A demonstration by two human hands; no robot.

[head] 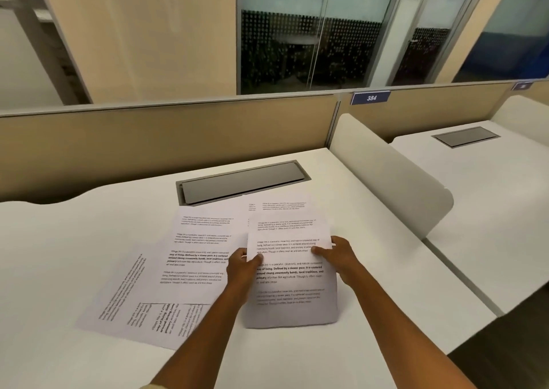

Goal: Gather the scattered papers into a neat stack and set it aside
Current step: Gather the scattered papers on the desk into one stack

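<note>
— Head view takes in the whole white desk point(89, 240) first, with the grey cable hatch point(242, 182) set into it beyond both hands. See where the papers are?

— Most lie flat. One upright printed sheet point(196, 258) sits just left of the left hand point(242, 265), a sideways sheet point(124, 296) lies further left and nearer the person, and a couple more point(282, 210) peek out beyond the fingertips.

— And the held sheet point(292, 281)?

— Clamped from both edges. The left hand pinches its left edge, thumb on top; the right hand point(337, 259) pinches the right edge the same way. Its near end curls down onto the desk.

— What worries you?

— That curl, I'd say. If the person sets it on the others while it's bowed, the edges probably won't line up, and sliding it could drag the loose sheets underneath askew. Thin paper held only at two edges might also crease.
</note>
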